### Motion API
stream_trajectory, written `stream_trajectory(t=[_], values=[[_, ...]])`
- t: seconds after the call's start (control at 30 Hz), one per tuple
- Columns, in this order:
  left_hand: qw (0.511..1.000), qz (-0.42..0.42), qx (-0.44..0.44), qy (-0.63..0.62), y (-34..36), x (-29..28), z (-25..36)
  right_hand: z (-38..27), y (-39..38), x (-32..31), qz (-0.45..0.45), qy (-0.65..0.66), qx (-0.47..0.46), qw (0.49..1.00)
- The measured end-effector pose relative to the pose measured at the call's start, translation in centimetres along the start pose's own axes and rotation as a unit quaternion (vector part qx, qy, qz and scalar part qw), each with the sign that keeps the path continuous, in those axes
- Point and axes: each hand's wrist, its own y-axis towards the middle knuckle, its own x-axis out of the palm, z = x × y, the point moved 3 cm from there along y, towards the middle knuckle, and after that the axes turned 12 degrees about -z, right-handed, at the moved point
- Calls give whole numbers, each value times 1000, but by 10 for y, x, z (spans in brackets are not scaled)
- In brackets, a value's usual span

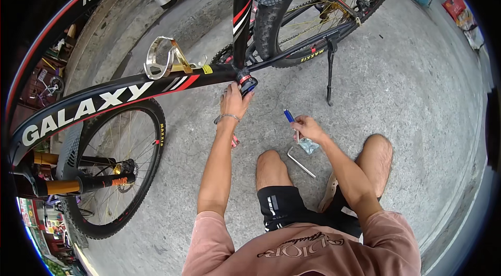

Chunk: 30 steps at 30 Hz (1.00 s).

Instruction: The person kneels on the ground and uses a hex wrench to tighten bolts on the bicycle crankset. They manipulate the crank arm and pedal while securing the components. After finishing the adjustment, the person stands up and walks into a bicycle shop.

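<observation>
Left hand [235, 99] at twelve o'clock, fingers closed around the bike frame's [104, 99] bottom shell, steadying it; right hand [308, 127], fingers gripping a blue-handled tool [289, 117], hovers over the hex key [301, 162] on the floor [407, 98].

Black bicycle frame's bottom bracket shell [246, 81], blue-ringed, beside a blue-handled tool [290, 117] upright above concrete.

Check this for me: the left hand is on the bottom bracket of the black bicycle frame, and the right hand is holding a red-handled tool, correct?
Not quite. The head view shows the right hand holding a blue-handled tool, not a red one. The left hand is indeed at the bottom bracket of the black bicycle frame.
</observation>
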Motion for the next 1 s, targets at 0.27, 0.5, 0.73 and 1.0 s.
stream_trajectory(t=[0.27, 0.5, 0.73, 1.0], values=[[839, -230, 152, -470, -129, -18, 96, -198, -118, 47, -141, -402, -248, 870], [773, -213, 71, -593, -192, -40, 99, -222, -164, 51, -233, -269, -169, 919], [823, -85, 73, -556, -211, -41, 98, -219, -160, 54, -269, -386, -167, 867], [756, 4, -6, -654, -217, -13, 113, -185, -142, 64, -255, -363, -235, 865]])
